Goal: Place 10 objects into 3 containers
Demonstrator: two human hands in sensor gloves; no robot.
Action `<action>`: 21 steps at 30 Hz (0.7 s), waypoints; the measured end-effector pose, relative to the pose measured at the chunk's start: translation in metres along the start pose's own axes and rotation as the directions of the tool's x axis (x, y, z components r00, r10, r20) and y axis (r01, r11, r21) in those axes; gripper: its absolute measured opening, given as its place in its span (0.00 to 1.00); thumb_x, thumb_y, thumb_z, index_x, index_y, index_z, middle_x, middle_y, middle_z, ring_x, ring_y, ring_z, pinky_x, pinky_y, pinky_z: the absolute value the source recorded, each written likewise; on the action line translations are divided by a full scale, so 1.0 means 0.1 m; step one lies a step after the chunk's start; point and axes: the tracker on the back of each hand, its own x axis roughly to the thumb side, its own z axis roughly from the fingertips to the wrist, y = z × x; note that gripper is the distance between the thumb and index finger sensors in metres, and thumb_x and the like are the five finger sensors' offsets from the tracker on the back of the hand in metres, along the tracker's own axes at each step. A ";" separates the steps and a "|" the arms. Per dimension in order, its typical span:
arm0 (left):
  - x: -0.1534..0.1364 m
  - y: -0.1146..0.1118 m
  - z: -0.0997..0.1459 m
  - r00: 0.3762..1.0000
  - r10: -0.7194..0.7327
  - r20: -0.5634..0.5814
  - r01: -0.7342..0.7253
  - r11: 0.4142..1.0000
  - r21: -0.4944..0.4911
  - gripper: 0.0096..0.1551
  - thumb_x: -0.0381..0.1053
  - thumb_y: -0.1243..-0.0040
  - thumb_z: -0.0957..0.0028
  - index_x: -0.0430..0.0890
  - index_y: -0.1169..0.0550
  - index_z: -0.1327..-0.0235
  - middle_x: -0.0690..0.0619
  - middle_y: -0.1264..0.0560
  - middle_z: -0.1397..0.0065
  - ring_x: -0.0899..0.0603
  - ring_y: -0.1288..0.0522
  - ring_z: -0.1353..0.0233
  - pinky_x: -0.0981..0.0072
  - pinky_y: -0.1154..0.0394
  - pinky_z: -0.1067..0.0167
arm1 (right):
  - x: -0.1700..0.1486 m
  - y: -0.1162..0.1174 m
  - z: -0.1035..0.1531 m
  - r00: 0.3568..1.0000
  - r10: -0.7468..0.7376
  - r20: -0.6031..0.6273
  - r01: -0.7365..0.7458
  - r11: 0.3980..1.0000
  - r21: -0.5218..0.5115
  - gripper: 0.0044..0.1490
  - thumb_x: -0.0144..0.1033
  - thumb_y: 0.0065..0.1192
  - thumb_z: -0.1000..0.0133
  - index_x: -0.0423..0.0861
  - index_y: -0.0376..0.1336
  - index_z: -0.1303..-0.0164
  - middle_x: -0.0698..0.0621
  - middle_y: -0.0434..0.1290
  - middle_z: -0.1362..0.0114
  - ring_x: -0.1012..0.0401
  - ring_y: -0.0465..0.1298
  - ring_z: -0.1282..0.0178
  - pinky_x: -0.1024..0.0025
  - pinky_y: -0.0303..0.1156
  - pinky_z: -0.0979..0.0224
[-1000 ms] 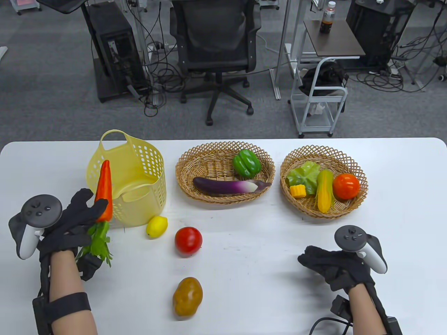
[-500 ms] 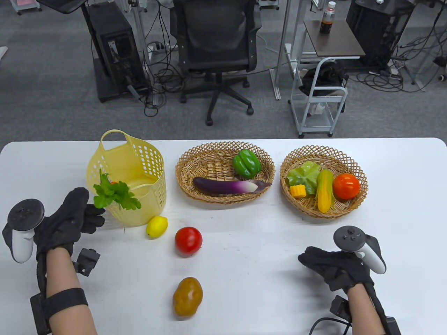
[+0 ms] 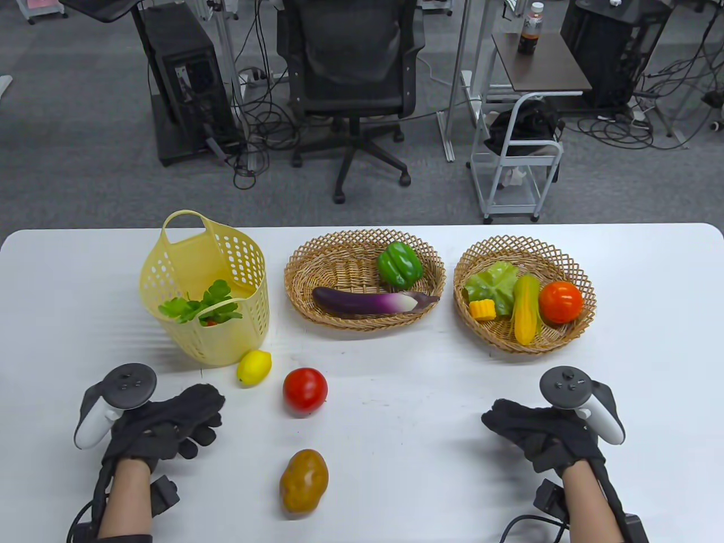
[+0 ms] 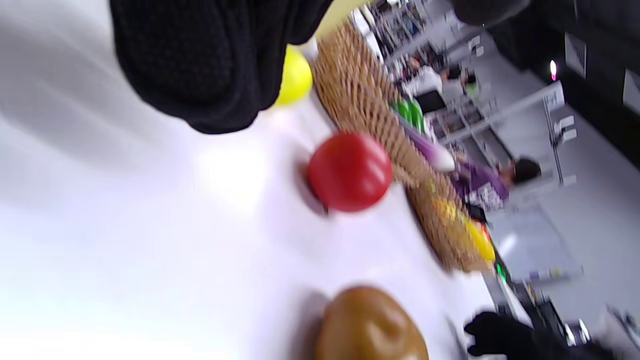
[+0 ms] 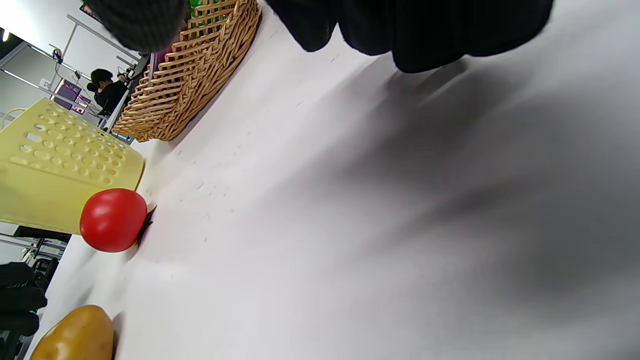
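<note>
The carrot [image 3: 202, 305] lies inside the yellow plastic basket [image 3: 235, 339], its green leaves showing at the rim. A lemon [image 3: 254, 367], a red tomato [image 3: 305, 391] and a potato [image 3: 304, 481] lie on the white table [image 3: 396, 396]. My left hand [image 3: 175, 424] is empty and loosely curled, low on the table in front of the basket, left of the tomato. My right hand [image 3: 531, 430] rests empty on the table at the front right. The tomato also shows in the left wrist view [image 4: 349, 171] and the right wrist view [image 5: 112, 220].
The middle wicker basket [image 3: 305, 271] holds a green pepper [image 3: 399, 264] and an eggplant [image 3: 373, 301]. The right wicker basket [image 3: 571, 334] holds a lettuce leaf [image 3: 491, 283], a corn piece [image 3: 482, 309], a corn cob [image 3: 526, 308] and an orange tomato [image 3: 560, 302].
My left hand let the carrot drop tip-down into the yellow basket, then drew back toward the front of the table, empty. My right hand has not moved.
</note>
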 end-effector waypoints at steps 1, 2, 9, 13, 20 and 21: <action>0.03 -0.05 -0.04 1.000 -0.004 0.007 0.005 1.000 -0.026 0.51 0.72 0.54 0.34 0.33 0.40 0.16 0.31 0.27 0.25 0.30 0.19 0.35 0.54 0.17 0.54 | 0.00 0.00 0.00 1.000 -0.001 0.001 0.001 1.000 0.000 0.54 0.62 0.50 0.37 0.33 0.48 0.14 0.26 0.52 0.14 0.29 0.61 0.24 0.33 0.62 0.29; 0.06 -0.14 -0.09 1.000 0.007 0.028 -0.005 0.998 -0.064 0.52 0.73 0.53 0.35 0.33 0.39 0.16 0.31 0.27 0.26 0.31 0.18 0.36 0.55 0.16 0.55 | 0.00 0.00 0.00 1.000 -0.003 0.002 0.003 1.000 0.000 0.54 0.62 0.50 0.37 0.33 0.48 0.14 0.26 0.52 0.14 0.29 0.61 0.24 0.33 0.62 0.29; 0.18 -0.58 -0.30 0.997 -0.077 0.015 0.078 0.975 -0.207 0.59 0.76 0.47 0.40 0.30 0.39 0.17 0.25 0.30 0.25 0.27 0.18 0.37 0.56 0.14 0.60 | 0.00 -0.01 0.00 1.000 -0.009 0.014 0.009 1.000 0.001 0.54 0.62 0.50 0.37 0.33 0.48 0.14 0.26 0.52 0.14 0.29 0.60 0.24 0.33 0.62 0.29; 0.32 -0.79 -0.36 0.981 -0.192 0.023 0.191 0.950 -0.248 0.63 0.77 0.48 0.41 0.28 0.42 0.16 0.24 0.32 0.24 0.27 0.19 0.36 0.56 0.14 0.60 | 0.00 -0.01 0.00 1.000 -0.008 0.016 0.008 1.000 0.001 0.54 0.62 0.50 0.37 0.33 0.48 0.14 0.25 0.52 0.14 0.29 0.60 0.24 0.33 0.62 0.29; 0.60 -1.08 -0.40 0.922 -0.388 0.011 0.381 0.898 -0.221 0.69 0.80 0.50 0.42 0.22 0.43 0.18 0.21 0.31 0.27 0.27 0.19 0.38 0.56 0.15 0.58 | 0.00 -0.01 0.00 1.000 -0.003 0.028 0.003 1.000 -0.002 0.55 0.62 0.50 0.37 0.33 0.48 0.14 0.26 0.52 0.14 0.29 0.61 0.24 0.33 0.62 0.29; 0.62 -1.12 -0.41 0.917 -0.399 0.008 0.391 0.893 -0.222 0.69 0.80 0.50 0.42 0.22 0.44 0.18 0.21 0.31 0.28 0.27 0.19 0.39 0.56 0.15 0.57 | 0.00 -0.01 0.00 1.000 -0.002 0.031 0.002 1.000 -0.003 0.55 0.62 0.50 0.37 0.33 0.48 0.14 0.26 0.52 0.14 0.29 0.61 0.24 0.33 0.62 0.29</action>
